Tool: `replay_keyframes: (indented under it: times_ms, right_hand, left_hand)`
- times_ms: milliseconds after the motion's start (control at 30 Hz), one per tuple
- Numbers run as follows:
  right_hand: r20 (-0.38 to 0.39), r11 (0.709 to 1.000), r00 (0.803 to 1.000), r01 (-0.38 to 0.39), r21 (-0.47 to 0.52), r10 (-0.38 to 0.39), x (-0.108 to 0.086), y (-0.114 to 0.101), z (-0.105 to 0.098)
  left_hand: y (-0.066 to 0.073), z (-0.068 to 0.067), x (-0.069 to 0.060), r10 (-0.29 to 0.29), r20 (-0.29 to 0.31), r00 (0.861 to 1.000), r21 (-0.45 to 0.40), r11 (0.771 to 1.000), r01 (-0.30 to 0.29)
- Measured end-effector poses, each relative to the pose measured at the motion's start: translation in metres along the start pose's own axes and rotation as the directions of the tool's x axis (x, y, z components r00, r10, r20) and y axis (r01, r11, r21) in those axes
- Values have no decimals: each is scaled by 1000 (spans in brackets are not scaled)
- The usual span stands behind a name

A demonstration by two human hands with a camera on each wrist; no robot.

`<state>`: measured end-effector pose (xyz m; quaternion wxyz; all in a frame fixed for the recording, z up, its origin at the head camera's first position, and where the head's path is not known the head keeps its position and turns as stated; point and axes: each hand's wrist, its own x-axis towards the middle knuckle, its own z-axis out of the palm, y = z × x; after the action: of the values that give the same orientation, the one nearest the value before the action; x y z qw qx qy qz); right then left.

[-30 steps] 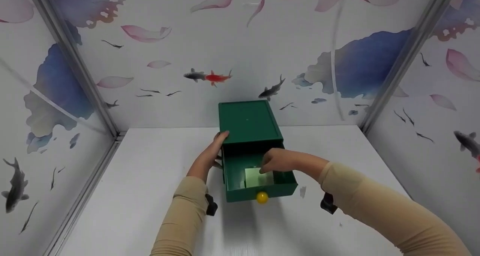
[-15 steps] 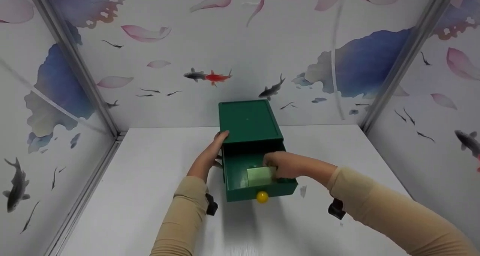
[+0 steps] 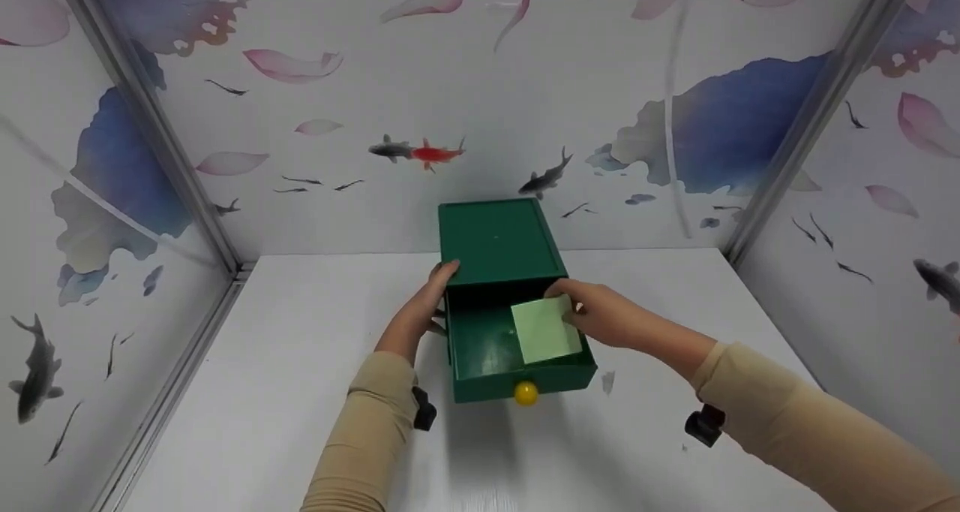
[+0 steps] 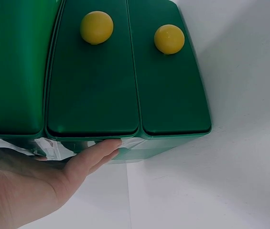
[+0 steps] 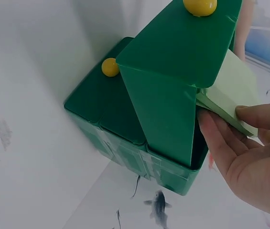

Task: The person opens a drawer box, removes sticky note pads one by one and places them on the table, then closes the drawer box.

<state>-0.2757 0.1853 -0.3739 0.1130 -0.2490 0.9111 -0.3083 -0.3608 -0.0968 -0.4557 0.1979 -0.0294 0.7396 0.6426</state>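
A green drawer cabinet (image 3: 499, 242) has its top drawer (image 3: 480, 390) pulled out, with a yellow ball knob (image 3: 526, 393) on the front. Over that drawer's right part, my right hand (image 3: 611, 313) pinches a light green sticky note pad (image 3: 546, 332) between thumb and fingers. The right wrist view shows the pad's thick edge (image 5: 228, 112) tilted at the drawer's rim. My left hand (image 3: 420, 305) rests on the cabinet's left side, its thumb at the top edge. Its fingers lie extended along the side in the left wrist view, where two lower closed drawers (image 4: 94, 86) appear.
The cabinet stands on a white tabletop (image 3: 315, 407), close to the back wall (image 3: 465, 84) printed with fish and petals. Side walls (image 3: 900, 219) rise at left and right, with grey metal strips at the corners.
The pad, low in the drawer earlier, is now gripped and lifted toward the drawer's right rim, its face tipped up. My right forearm has shifted right; the left hand stays in place.
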Motion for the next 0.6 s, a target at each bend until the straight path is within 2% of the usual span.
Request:
replay_keyframes:
  times_ms: [133, 300, 500, 600]
  right_hand:
    - [-18, 996, 999, -35, 87, 36, -6, 4, -9]
    - [-51, 990, 995, -77, 119, 84, -13, 12, -20]
    - [-88, 969, 985, -124, 215, 145, -21, 25, -30]
    - [-117, 965, 979, -138, 222, 167, -23, 34, -33]
  left_hand:
    - [-1, 0, 0, -3, -2, 1000, -4, 1000, 3]
    - [-1, 1, 1, -6, -8, 1000, -10, 1000, 6]
    - [0, 1, 0, 0, -7, 1000, -6, 1000, 0]
    - [0, 0, -1, 5, -5, 1000, 7, 1000, -5]
